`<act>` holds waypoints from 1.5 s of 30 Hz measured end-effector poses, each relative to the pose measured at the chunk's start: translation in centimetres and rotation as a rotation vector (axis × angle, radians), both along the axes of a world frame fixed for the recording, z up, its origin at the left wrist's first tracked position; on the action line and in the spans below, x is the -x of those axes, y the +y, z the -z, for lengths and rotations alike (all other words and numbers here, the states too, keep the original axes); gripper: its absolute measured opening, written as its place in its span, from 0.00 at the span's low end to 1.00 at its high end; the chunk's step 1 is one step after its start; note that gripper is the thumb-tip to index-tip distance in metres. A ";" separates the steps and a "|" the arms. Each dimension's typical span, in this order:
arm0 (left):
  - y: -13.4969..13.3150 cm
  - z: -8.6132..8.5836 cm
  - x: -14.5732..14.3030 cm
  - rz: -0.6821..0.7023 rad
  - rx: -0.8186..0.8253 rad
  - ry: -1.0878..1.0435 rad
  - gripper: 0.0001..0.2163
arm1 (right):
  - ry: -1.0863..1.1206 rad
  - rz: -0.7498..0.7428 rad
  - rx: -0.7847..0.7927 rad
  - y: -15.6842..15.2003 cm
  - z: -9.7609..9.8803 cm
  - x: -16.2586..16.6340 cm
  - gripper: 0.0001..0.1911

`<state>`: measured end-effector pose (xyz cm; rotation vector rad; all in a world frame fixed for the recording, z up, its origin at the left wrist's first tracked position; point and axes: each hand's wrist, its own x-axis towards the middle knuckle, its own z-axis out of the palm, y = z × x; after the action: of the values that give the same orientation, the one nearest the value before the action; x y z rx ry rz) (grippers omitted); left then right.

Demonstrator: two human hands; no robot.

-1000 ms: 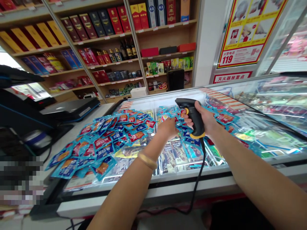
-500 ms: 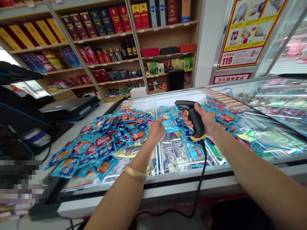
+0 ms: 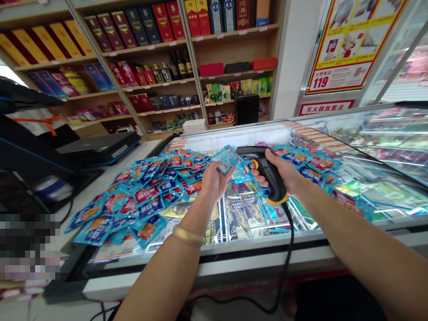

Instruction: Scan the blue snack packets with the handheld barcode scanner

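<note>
My left hand (image 3: 215, 182) is closed on a small blue snack packet (image 3: 226, 159), its printed back turned up. In my right hand (image 3: 284, 171) is a black and yellow barcode scanner (image 3: 267, 174), fingers wrapped round the handle. The scanner's head points left, close to the packet's right edge. A heap of blue and red snack packets (image 3: 147, 196) covers the left part of the glass freezer top. Another group of packets (image 3: 306, 162) lies beyond and to the right of my right hand. More light-blue packets (image 3: 241, 173) lie between my hands.
A black cable (image 3: 290, 249) hangs from the scanner over the freezer's front edge (image 3: 234, 269). At the left stand a black device with a flat top (image 3: 100, 149) and a can (image 3: 53, 189). Shelves of boxes and bottles (image 3: 174, 67) line the back wall.
My left hand has lifted a snack packet from the pile and turned its back up. The scanner has shifted slightly left and tilted so its head is nearer that packet.
</note>
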<state>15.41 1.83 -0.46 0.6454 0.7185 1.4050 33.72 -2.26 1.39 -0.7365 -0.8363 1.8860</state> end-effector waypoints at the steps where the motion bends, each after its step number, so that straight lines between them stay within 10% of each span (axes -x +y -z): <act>1: 0.1 -0.1 0.0 -0.004 0.016 -0.022 0.05 | -0.009 -0.016 -0.001 -0.1 0.1 0.1 0.24; 31: 1.0 -0.9 1.3 -0.214 -0.070 0.145 0.20 | 0.029 -0.057 0.002 0.2 0.8 1.4 0.23; 38: 0.8 -2.5 8.1 -0.596 -0.585 1.098 0.19 | 0.096 -0.072 0.022 0.8 -0.4 5.2 0.23; 45: -1.4 1.0 12.5 -0.338 -0.536 2.091 0.22 | 0.082 -0.087 0.038 0.9 -0.5 8.0 0.26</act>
<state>2.87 0.41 -1.50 2.5711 2.0665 0.6890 25.75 -1.36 1.91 -0.6500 -0.7935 2.0008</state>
